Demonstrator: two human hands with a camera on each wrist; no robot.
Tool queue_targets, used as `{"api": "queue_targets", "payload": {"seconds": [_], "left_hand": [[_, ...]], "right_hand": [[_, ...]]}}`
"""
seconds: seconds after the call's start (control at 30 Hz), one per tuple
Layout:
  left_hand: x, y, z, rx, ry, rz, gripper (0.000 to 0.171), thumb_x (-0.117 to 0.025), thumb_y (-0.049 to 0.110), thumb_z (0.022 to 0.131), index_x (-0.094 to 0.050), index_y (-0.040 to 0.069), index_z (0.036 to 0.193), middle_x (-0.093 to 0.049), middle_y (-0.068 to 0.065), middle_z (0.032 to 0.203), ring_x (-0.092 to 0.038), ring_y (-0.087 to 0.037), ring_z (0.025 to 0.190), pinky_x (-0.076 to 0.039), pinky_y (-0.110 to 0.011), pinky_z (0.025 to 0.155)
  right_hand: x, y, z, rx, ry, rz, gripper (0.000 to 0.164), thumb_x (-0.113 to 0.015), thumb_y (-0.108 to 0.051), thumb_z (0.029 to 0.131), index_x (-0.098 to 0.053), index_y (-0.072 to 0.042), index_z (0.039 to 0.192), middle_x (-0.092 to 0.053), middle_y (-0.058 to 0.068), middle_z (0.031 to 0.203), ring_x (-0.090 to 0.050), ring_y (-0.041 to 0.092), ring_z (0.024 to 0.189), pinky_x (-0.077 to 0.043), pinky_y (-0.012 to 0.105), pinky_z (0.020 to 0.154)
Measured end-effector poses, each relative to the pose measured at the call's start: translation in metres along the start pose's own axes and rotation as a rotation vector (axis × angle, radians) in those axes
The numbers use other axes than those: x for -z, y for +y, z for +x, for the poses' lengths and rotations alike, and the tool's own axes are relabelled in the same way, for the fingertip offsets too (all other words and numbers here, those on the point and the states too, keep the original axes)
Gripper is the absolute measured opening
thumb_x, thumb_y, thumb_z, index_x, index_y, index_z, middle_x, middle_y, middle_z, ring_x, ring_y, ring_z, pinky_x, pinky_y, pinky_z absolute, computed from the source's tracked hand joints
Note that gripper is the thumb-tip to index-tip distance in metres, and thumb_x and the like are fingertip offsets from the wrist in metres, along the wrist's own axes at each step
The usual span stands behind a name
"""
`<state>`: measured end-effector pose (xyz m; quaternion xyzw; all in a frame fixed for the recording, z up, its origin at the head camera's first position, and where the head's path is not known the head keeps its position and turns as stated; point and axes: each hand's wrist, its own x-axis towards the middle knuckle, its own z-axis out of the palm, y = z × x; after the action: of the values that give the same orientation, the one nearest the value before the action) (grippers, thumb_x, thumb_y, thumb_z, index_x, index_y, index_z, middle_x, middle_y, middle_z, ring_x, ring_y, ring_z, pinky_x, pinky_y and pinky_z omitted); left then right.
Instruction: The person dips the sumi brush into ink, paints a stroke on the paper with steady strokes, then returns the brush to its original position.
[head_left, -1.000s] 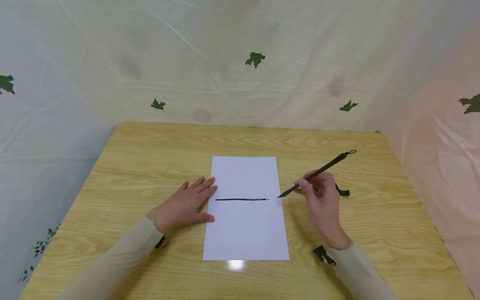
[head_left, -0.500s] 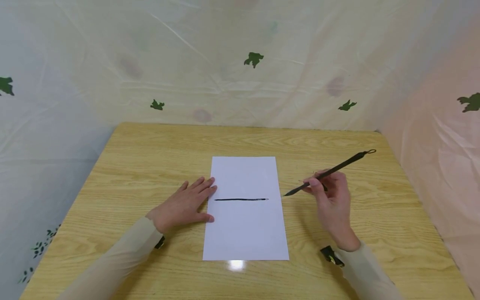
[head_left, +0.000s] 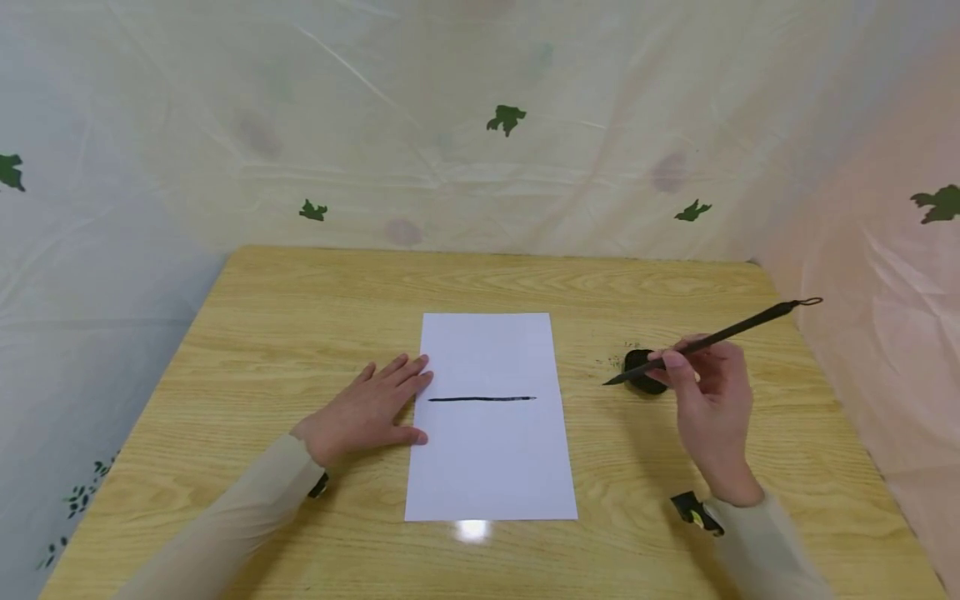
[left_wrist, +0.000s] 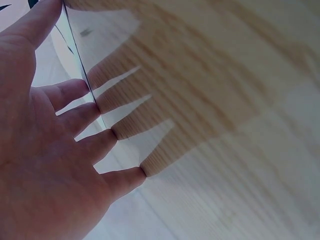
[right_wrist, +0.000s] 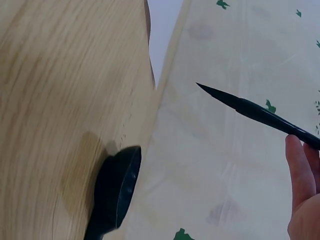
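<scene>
A white sheet of paper (head_left: 491, 467) lies on the wooden table with one straight black stroke (head_left: 480, 399) across its middle. My left hand (head_left: 367, 417) rests flat on the sheet's left edge, fingers spread; the left wrist view shows its fingertips touching the surface. Between thumb and fingers, my right hand (head_left: 716, 408) holds a black writing brush (head_left: 738, 332) at a slant. The brush's pointed tip hangs in the air, right of the paper. Below the brush stands a small black ink dish (right_wrist: 115, 190) with a short handle, partly hidden by the right hand in the head view.
Small dark specks (head_left: 615, 361) dot the table (head_left: 315, 292) left of the dish. Pale cloth (head_left: 420, 167) printed with green birds hangs behind the table and along its sides. A black wrist strap piece (head_left: 697, 512) sticks out by the right sleeve.
My right hand has carried the brush to the right, off the paper's edge and over toward the ink dish, uncovering the dish's left part. The left hand stays in place.
</scene>
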<state>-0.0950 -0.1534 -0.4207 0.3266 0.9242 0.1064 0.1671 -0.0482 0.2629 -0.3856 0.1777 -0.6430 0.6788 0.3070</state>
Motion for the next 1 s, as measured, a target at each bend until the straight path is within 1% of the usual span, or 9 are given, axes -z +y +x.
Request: {"api": "queue_targets", "payload": {"seconds": [0.07,0.13,0.23,0.33,0.4,0.53,0.8,0.9,1.0], "left_hand": [[0.0,0.0,0.0,0.002,0.0,0.001,0.092,-0.068,0.058,0.094,-0.033,0.008,0.163,-0.021,-0.01,0.171,-0.016,-0.036,0.158,-0.018,-0.069,0.119],[0.0,0.0,0.0,0.003,-0.001,0.001,0.092,-0.068,0.058,0.094,-0.033,0.008,0.163,-0.021,-0.01,0.172,-0.015,-0.036,0.158,-0.018,-0.069,0.119],[0.0,0.0,0.0,0.003,-0.003,0.001,0.092,-0.068,0.059,0.094,-0.033,0.009,0.163,-0.021,-0.01,0.172,-0.015,-0.036,0.158,-0.018,-0.068,0.119],[0.0,0.0,0.0,0.002,-0.001,0.001,0.092,-0.068,0.059,0.094,-0.033,0.009,0.163,-0.021,-0.01,0.172,-0.015,-0.036,0.158,-0.018,-0.068,0.119],[0.0,0.0,0.0,0.003,-0.001,0.001,0.092,-0.068,0.058,0.094,-0.033,0.008,0.163,-0.021,-0.01,0.171,-0.015,-0.036,0.158,-0.018,-0.069,0.119],[0.0,0.0,0.0,0.005,-0.002,-0.003,0.092,-0.069,0.058,0.094,-0.034,0.007,0.162,-0.021,-0.01,0.171,-0.016,-0.037,0.157,-0.019,-0.069,0.118],[0.001,0.001,-0.001,0.013,-0.006,-0.004,0.091,-0.07,0.056,0.094,-0.035,0.007,0.162,-0.022,-0.01,0.171,-0.016,-0.037,0.157,-0.019,-0.069,0.118],[0.001,0.001,0.0,0.013,-0.006,0.002,0.091,-0.07,0.056,0.094,-0.035,0.007,0.162,-0.022,-0.01,0.171,-0.017,-0.037,0.157,-0.02,-0.069,0.118],[0.0,0.001,0.0,0.011,-0.004,0.008,0.091,-0.07,0.057,0.094,-0.035,0.008,0.162,-0.021,-0.01,0.171,-0.017,-0.037,0.157,-0.02,-0.069,0.118]], "right_hand": [[0.004,0.0,0.002,0.007,0.009,0.017,0.024,-0.053,0.021,0.096,-0.042,0.027,0.117,-0.066,0.015,0.101,-0.073,0.021,0.091,-0.061,0.028,0.077],[0.009,0.0,0.003,0.018,0.015,0.004,0.024,-0.053,0.021,0.096,-0.043,0.027,0.118,-0.067,0.015,0.101,-0.073,0.021,0.091,-0.061,0.027,0.077],[0.016,0.0,0.006,0.041,0.025,-0.001,0.025,-0.054,0.019,0.097,-0.044,0.026,0.119,-0.067,0.016,0.102,-0.073,0.022,0.091,-0.061,0.027,0.079],[0.022,0.0,0.009,0.067,0.034,0.024,0.027,-0.056,0.017,0.098,-0.042,0.026,0.118,-0.066,0.017,0.103,-0.074,0.023,0.093,-0.06,0.027,0.081],[0.026,0.001,0.011,0.081,0.039,0.059,0.028,-0.057,0.016,0.097,-0.04,0.026,0.118,-0.065,0.018,0.104,-0.073,0.024,0.093,-0.06,0.028,0.082],[0.035,0.002,0.014,0.107,0.029,0.048,0.029,-0.059,0.015,0.097,-0.04,0.026,0.116,-0.064,0.017,0.105,-0.073,0.023,0.095,-0.06,0.027,0.083],[0.053,0.006,0.018,0.15,0.008,-0.048,0.029,-0.06,0.017,0.095,-0.042,0.03,0.114,-0.065,0.017,0.102,-0.074,0.022,0.095,-0.059,0.026,0.084],[0.058,0.007,0.019,0.178,-0.002,-0.129,0.028,-0.061,0.017,0.095,-0.044,0.03,0.113,-0.066,0.017,0.102,-0.074,0.02,0.095,-0.058,0.024,0.085],[0.063,0.007,0.019,0.193,-0.009,-0.258,0.026,-0.062,0.014,0.096,-0.048,0.029,0.112,-0.069,0.014,0.103,-0.074,0.016,0.095,-0.057,0.022,0.085]]}}
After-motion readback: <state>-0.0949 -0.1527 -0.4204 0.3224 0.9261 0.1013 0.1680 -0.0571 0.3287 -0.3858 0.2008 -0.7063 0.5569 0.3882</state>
